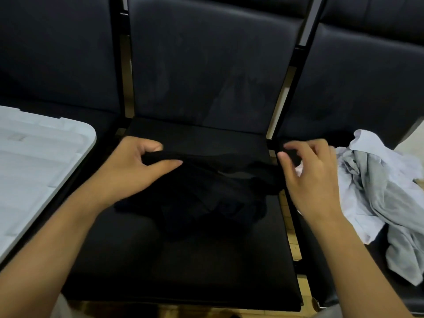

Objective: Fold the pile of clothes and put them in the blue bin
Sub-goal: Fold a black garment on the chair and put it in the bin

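Head view: 3 black padded chairs in a row, backrests up top, dark metal frame posts between them. Middle seat (183, 260) is the work surface, matte black cushion. Yellowish wood floor shows in the gaps between seats and along the bottom edge.

Black garment (206, 191) lies bunched on the middle seat, toward the back half, top edge pulled roughly straight between both hands (black on black, so folds and outline are hard to read).

Left hand (135, 166): thumb and fingers closed in a pinch on the garment's upper left edge, cloth wrapped between thumb and index.

Right hand (307, 175): fingers curled, thumb and index tips meeting on the garment's upper right edge at the seat's right side; the other fingers are loose and slightly spread.

Pile of clothes (376, 191): light grey and white pieces, crumpled, on the right chair, just beside the right hand and spilling toward the seat's front.

Pale bin lid (34, 171), ribbed, sits on the left chair, apart from the garment. Can't see the bin's body under it.
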Available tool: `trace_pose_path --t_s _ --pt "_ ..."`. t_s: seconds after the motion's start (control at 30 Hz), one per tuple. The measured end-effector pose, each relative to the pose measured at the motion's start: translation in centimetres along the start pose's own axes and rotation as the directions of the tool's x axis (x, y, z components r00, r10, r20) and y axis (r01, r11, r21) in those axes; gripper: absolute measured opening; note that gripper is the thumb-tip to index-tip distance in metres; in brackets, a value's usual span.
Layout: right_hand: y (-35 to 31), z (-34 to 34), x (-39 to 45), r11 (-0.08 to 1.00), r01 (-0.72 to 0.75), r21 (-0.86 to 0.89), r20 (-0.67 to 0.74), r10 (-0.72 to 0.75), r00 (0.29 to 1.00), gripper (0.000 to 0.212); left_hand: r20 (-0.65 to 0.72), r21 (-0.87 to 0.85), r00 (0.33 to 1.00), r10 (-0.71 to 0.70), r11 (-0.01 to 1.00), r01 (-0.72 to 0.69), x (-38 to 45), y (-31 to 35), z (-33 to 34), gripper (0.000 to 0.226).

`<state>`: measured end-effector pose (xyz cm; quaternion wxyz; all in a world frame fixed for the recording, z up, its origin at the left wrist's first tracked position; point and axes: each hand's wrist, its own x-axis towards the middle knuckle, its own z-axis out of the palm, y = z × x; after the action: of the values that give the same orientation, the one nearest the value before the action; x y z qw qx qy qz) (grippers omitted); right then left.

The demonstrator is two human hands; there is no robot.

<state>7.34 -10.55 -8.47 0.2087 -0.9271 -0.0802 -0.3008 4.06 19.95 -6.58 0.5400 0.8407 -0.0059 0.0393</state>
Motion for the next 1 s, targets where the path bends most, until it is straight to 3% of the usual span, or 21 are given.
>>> trace_pose_path --t_s 0.03,0.1,0.17,0.2,0.23,0.27,0.33,0.4,0.47,0.53,0.63,0.73,0.83,0.93,1.0 --pt "-1.3 0.1 -0.1 0.997 0.052 0.054 -0.009 -0.051 0.999 0.023 0.070 -0.053 0.997 0.033 0.998 -0.029 -0.2 0.4 0.6 0.031" --pt "-4.5 0.3 -1.0 0.915 0.061 0.399 0.182 -0.144 0.973 0.026 0.273 -0.140 0.945 0.181 0.979 -0.147 -0.8 1.1 1.8 0.021" --pt "-7.2 0.5 -2.0 0.718 -0.219 0.660 0.526 -0.233 0.818 0.025 0.444 -0.186 0.859 0.255 0.964 -0.190 -1.2 1.6 2.6 0.010" --pt "-7.9 0.6 -2.5 0.653 -0.370 0.661 0.648 -0.247 0.721 0.022 0.487 -0.160 0.838 0.247 0.968 -0.193 -1.2 1.6 2.7 0.010" --pt "-8.0 0.8 -2.8 0.646 -0.424 0.634 0.701 -0.250 0.668 0.017 0.489 -0.104 0.843 0.226 0.974 -0.201 -1.2 1.4 2.7 0.014" --pt "-8.1 0.9 -2.8 0.657 -0.424 0.623 0.705 -0.236 0.669 0.017 0.470 -0.029 0.861 0.196 0.978 -0.207 -0.9 0.9 2.4 0.016" --pt "-7.6 0.8 -2.4 0.630 -0.432 0.645 0.642 -0.141 0.753 0.035 0.426 0.122 0.897 0.117 0.975 -0.186 -0.6 -0.4 1.8 0.013" --pt "-6.9 0.0 -1.3 0.392 -0.561 0.729 0.599 0.032 0.800 0.039 0.280 0.230 0.955 0.096 0.959 -0.164 -0.1 -1.5 1.3 0.017" --pt "-5.8 -1.1 -0.3 0.050 -0.645 0.763 0.634 0.136 0.761 0.037 0.072 0.194 0.988 0.138 0.970 -0.150 0.2 -2.0 1.1 0.025" --pt "-5.1 -2.3 0.3 -0.143 -0.668 0.730 0.683 0.138 0.717 0.032 -0.120 0.133 0.982 0.149 0.982 -0.133 0.5 -2.1 0.9 0.027" --pt "-5.1 -2.7 0.3 -0.217 -0.702 0.678 0.732 0.126 0.669 0.036 -0.254 -0.076 0.966 0.052 0.994 -0.074 0.8 -1.8 0.9 0.020" --pt "-5.8 -2.3 -0.2 -0.238 -0.719 0.653 0.756 0.140 0.640 0.037 -0.171 -0.315 0.974 -0.150 0.945 0.091 0.6 -1.5 2.3 0.026" --pt "-6.1 -1.7 -0.3 -0.285 -0.714 0.639 0.767 0.163 0.621 0.039 -0.152 -0.254 0.953 -0.261 0.942 0.218 0.1 -1.7 4.4 0.033" --pt "-6.3 -1.9 -0.2 -0.359 -0.735 0.575 0.804 0.081 0.589 0.038 -0.198 -0.275 0.958 -0.207 0.950 0.148 -1.0 -0.9 6.4 0.028" --pt "-6.2 -2.5 0.1 -0.408 -0.740 0.535 0.822 0.052 0.567 0.047 -0.064 -0.383 0.996 -0.065 0.923 0.036 -2.0 -0.3 7.8 0.020"
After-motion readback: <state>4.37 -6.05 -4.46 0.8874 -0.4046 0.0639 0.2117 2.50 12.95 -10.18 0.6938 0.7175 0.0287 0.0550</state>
